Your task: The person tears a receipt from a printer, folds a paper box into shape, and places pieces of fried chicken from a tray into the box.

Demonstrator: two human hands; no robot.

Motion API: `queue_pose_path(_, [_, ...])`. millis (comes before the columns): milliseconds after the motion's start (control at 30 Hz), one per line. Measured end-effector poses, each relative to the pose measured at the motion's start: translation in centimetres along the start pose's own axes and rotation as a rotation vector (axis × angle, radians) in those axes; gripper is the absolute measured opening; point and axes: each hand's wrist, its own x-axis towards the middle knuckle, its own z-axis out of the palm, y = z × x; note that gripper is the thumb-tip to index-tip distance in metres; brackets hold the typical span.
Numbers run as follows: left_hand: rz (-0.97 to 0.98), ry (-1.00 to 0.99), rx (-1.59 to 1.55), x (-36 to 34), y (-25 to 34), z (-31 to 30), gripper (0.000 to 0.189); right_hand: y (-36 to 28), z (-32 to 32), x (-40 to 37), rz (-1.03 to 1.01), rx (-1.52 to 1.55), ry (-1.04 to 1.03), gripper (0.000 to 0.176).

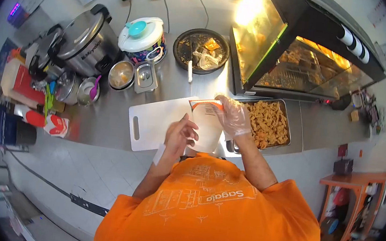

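My right hand [232, 117], in a clear plastic glove, grips a white paper food pouch [207, 130] near its orange-trimmed upper edge. The pouch hangs over the right part of a white cutting board [151, 122] and reaches down toward my shirt. Close at its left side is my left hand [182, 133], bare, with bent fingers apart and nothing visible in them. Just right of my gloved hand sits a metal tray [290, 139] filled with fried, breaded pieces [267, 123].
A lit food warmer [271, 89] stands behind the tray. At the back are a black round pan [176, 55] with a white-handled knife [189, 71], a lidded patterned pot [140, 44] and a large cooker [86, 38]. Steel containers [146, 75] stand behind the board.
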Motion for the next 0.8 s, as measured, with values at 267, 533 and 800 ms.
queue_pose_path(267, [0.568, 0.176, 0.721, 4.7, 1.1, -2.0, 0.021, -1.0, 0.9, 0.1, 0.143, 0.110, -0.119, 0.035])
queue_pose_path(533, [0.679, 0.517, 0.525, 9.4, -2.6, -7.6, 0.024, 9.3, -5.0, -7.2, 0.908, -0.489, -0.382, 0.050])
queue_pose_path(800, [0.675, 0.528, 0.642, 11.7, -9.0, -7.6, 0.036, 18.9, 1.8, -18.0, 1.064, -0.506, -0.041, 0.053])
